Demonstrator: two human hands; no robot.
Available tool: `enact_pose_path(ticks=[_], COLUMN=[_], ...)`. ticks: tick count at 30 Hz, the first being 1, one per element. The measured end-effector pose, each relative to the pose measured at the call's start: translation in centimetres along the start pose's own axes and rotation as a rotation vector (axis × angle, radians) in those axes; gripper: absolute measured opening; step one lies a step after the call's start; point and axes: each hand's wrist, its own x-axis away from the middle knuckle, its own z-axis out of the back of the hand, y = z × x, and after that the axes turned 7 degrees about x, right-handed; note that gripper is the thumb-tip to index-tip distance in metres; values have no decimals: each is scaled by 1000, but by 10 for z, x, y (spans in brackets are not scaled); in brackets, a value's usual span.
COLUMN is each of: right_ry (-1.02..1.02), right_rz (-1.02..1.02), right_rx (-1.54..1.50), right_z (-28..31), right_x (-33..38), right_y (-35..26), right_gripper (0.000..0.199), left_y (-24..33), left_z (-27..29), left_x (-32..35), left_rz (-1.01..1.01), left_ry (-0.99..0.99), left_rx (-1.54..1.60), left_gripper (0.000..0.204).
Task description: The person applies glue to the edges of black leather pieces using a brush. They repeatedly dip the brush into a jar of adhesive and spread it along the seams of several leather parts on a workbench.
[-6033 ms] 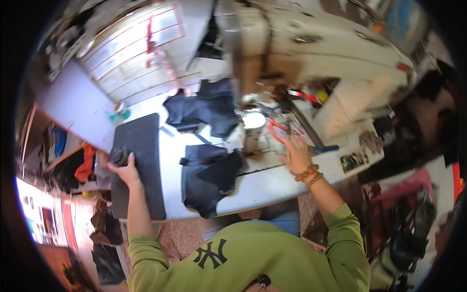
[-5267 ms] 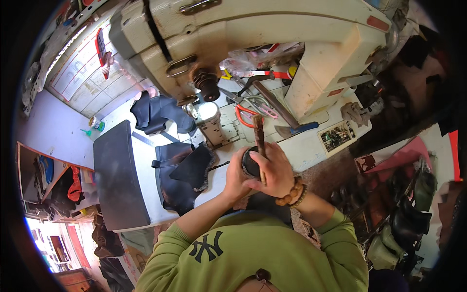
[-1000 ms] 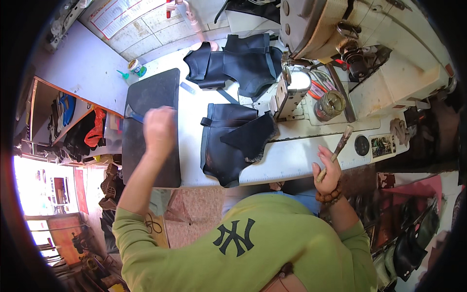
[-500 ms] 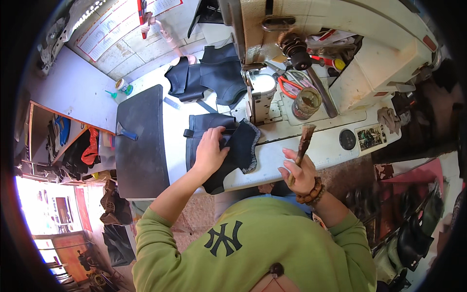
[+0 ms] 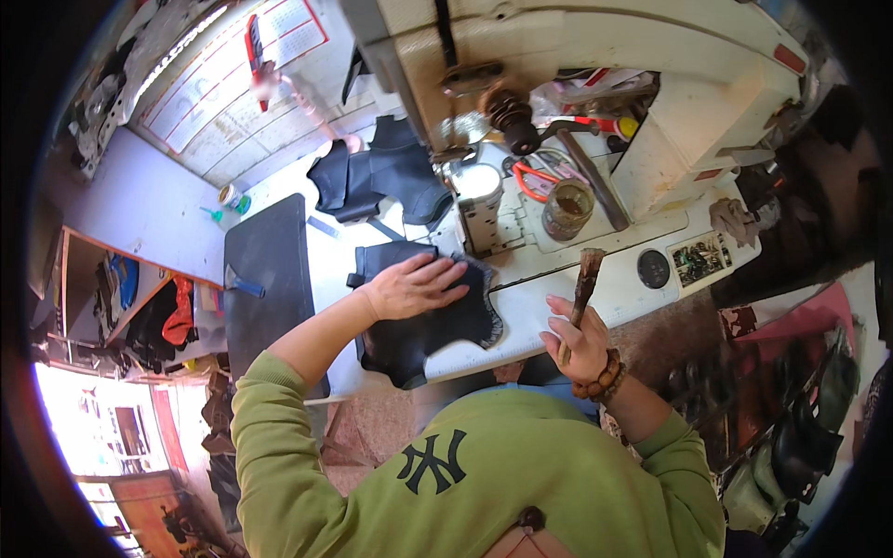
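Observation:
My left hand (image 5: 416, 285) lies flat, fingers stretched, on a black leather piece (image 5: 409, 339) with a pale, fuzzy edge along its right side. The piece rests at the front of the white sewing machine table, its near end reaching over the edge. To the right, my right hand (image 5: 579, 346) is closed round the handle of a glue brush (image 5: 587, 279), its brown, caked bristles pointing up. Behind the brush, a smeared glass jar (image 5: 567, 210) with brownish contents stands open on the machine bed.
A large sewing machine (image 5: 595, 37) arches over the table's back. More cut black leather pieces (image 5: 377, 177) lie behind my left hand. At left is a dark board (image 5: 265, 288) with a blue-handled tool (image 5: 246, 283). Orange-handled scissors (image 5: 535, 181) lie beside the jar.
My left hand has slid right across the leather piece and flattened. The piece now lies more spread out, its folded part pressed down. My right hand still holds the brush upright. The view has shifted slightly.

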Motion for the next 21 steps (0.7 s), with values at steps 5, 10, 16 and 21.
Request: enact_pose_path(ticks=[5, 10, 16, 21], right_ry=[15, 245, 192, 193], right_rz=[-138, -227, -156, -273], right_rx=[92, -186, -262, -400], right_z=[39, 66, 78, 84], right_x=[-17, -48, -68, -69], right_y=[22, 29, 17, 26], right_gripper=[35, 33, 33, 39], left_y=[27, 80, 94, 94], left_z=[23, 28, 22, 22], left_x=[-43, -98, -131, -127], left_rz=[374, 1176, 1106, 1096], left_ry=[287, 675, 1038, 929], left_rx=[332, 1729, 2490, 2645], left_gripper=[36, 14, 42, 52])
